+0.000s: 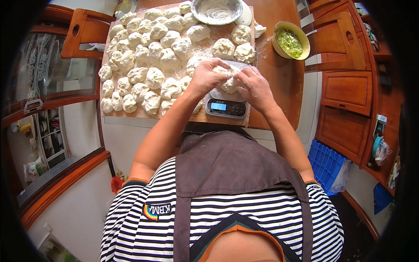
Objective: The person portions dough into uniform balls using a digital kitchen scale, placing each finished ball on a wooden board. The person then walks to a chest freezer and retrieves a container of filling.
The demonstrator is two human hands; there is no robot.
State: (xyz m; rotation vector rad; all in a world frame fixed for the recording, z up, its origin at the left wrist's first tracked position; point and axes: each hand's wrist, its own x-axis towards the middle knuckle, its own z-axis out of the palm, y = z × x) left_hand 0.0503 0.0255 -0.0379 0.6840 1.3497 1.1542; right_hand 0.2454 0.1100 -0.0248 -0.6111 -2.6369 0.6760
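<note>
Over a kitchen scale (226, 108), both my hands work at one lump of soft dough (229, 86). My left hand (210, 76) pinches its upper left side between thumb and fingers. On its right side, the fingers of my right hand (256, 85) are curled and gripping. My fingers hide part of the lump, and I cannot tell whether it rests on the weighing plate. The scale's display is lit. Three floury dough balls (223, 48) sit just beyond the scale, and another dough piece (193, 65) lies beside my left hand.
Many dough lumps (154, 78) cover the left of a floured wooden board (212, 32). A bowl of flour (216, 9) stands at its far edge. To the right, a yellow bowl of chopped greens (289, 44) stands on the wooden table (278, 98). Wooden chairs (340, 42) flank the table.
</note>
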